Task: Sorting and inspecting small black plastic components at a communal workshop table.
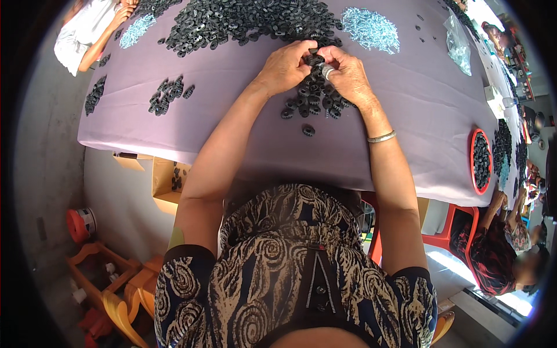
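My left hand (283,68) and my right hand (348,75) meet over the far middle of the table. Between their fingertips is a small black plastic part (314,60), which both hands pinch. A silvery-grey cover or band (327,71) sits on a digit of the right hand; its exact kind is unclear. Below the fingers lies a small heap of similar black parts (313,100), with one single part (308,130) nearer to me. Beyond the hands spreads a large pile of black parts (249,23). Right of it lies a patch of small light-blue pieces (371,30).
A purple cloth (232,153) covers the table. Black clusters (167,95) lie at left, and a red-rimmed basket (473,162) of black parts at right. A clear plastic bag (458,46) rests far right. Other people (87,32) sit along the table. A cardboard box (165,185) stands below.
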